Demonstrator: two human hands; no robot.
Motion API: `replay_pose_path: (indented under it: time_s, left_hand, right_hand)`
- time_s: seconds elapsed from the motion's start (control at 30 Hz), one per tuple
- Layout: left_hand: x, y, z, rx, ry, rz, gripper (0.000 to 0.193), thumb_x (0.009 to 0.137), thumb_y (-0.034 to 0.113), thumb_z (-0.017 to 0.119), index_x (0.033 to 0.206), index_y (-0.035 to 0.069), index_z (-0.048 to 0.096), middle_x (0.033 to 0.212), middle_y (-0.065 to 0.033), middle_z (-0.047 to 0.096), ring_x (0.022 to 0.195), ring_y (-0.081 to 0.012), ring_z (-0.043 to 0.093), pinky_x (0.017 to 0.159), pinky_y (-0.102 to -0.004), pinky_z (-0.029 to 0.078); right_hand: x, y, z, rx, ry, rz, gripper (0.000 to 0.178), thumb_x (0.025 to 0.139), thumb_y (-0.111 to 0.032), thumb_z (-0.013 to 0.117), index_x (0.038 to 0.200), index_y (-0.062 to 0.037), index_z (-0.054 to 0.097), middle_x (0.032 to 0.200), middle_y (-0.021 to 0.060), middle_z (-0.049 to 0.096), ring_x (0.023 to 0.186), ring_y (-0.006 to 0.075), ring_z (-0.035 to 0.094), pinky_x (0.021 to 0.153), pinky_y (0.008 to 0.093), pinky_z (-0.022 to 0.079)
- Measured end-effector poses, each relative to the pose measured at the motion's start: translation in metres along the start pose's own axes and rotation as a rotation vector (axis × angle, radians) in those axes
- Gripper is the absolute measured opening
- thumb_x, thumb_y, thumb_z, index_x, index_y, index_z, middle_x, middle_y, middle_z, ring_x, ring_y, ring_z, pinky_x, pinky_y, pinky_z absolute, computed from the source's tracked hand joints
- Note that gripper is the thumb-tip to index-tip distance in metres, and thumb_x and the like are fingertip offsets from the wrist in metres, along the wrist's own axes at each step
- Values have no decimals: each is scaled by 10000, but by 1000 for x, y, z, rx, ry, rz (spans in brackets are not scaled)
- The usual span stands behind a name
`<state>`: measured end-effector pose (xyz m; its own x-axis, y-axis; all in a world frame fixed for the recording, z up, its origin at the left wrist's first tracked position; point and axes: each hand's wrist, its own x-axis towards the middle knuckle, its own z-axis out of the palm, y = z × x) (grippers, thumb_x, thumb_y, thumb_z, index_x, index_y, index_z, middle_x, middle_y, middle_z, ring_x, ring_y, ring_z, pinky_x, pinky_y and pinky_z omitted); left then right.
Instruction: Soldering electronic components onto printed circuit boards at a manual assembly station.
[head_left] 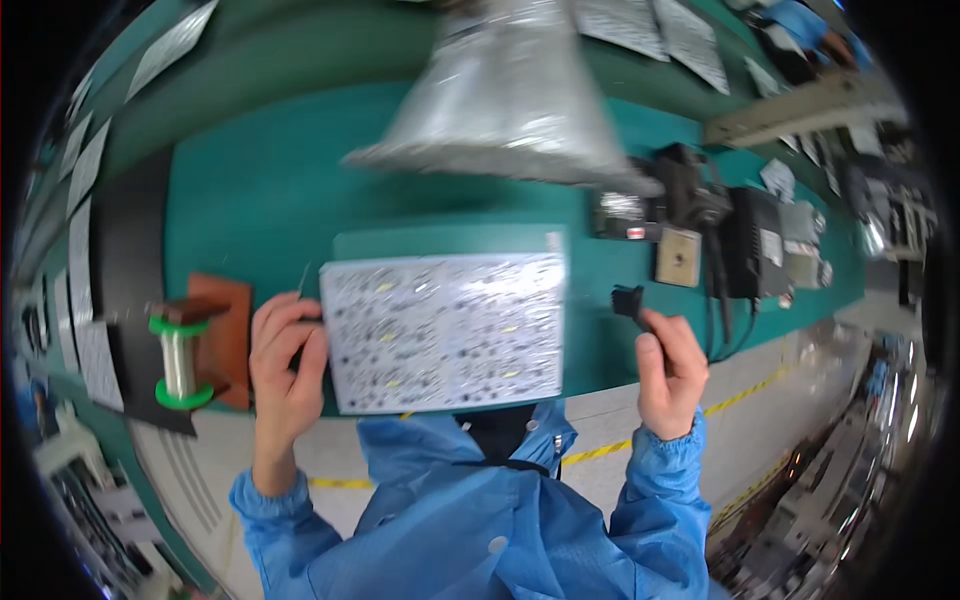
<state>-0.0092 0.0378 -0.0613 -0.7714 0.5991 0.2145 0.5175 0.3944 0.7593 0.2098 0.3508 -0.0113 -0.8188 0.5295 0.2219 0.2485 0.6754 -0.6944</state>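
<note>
A white panel of circuit boards (445,335), dotted with small dark and yellow parts, lies flat at the bench's front edge. At its left edge is my left hand (288,365), fingers curled. A thin wire-like piece (303,280) rises at those fingertips, too fine to identify. Off the panel's right side, my right hand (672,370) pinches a small black brush (628,300) by its handle, bristles pointing away from me and up to the left. The brush is apart from the panel.
A spool of solder wire (179,365) with green flanges stands on a brown holder (222,335) at left. A large silvery duct hood (505,110) hangs over the back. Black soldering equipment (750,240), cables and a tan sponge tray (678,257) occupy the right. Paper sheets (97,375) line the left edge.
</note>
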Motion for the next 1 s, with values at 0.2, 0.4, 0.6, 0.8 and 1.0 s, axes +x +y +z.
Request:
replay_pose_path:
  time_s: [0.2, 0.4, 0.6, 0.8, 1.0]
  left_hand:
    - [-9, 2, -8, 52, 8, -31, 65, 854, 40, 613, 817, -9, 591, 1068, -138, 612, 1143, -364, 513, 994, -443, 384]
    - [-14, -11, -5, -2, 12, -34, 93, 907, 17, 571, 827, -28, 550, 1134, -134, 575, 1117, -274, 512, 1013, -383, 351]
    - [-13, -32, -1, -12, 7, 32, 84, 903, 12, 569, 832, -26, 546, 1112, -133, 583, 1072, -262, 525, 994, -369, 368]
    - [-13, -32, -3, -28, 40, -31, 80, 889, 20, 579, 831, -29, 554, 1086, -117, 595, 1038, -227, 530, 966, -346, 381]
    - [-17, -31, -2, -20, 49, -57, 75, 893, 23, 577, 842, -27, 553, 1080, -107, 594, 1015, -210, 528, 958, -335, 383]
  right_hand:
    - [-32, 2, -41, 254, 498, -22, 335, 970, -74, 470, 1276, 52, 522, 738, 92, 578, 584, 117, 513, 507, 244, 421]
    - [-25, 87, -134, 414, 1007, 147, 343, 1002, -133, 509, 1273, 76, 509, 867, 56, 609, 620, 81, 440, 563, 236, 373]
    - [-14, 175, -156, 68, 707, 415, 381, 1014, -187, 519, 1370, -50, 523, 1032, 28, 656, 788, 91, 556, 730, 253, 478]
    - [-7, 195, -170, -328, 530, 363, 289, 907, -75, 605, 1190, -35, 647, 916, 105, 585, 837, 214, 592, 785, 300, 469]
    - [19, 197, -164, -534, 291, 372, 227, 827, -32, 622, 1042, -4, 687, 897, 157, 606, 895, 328, 604, 806, 396, 483]
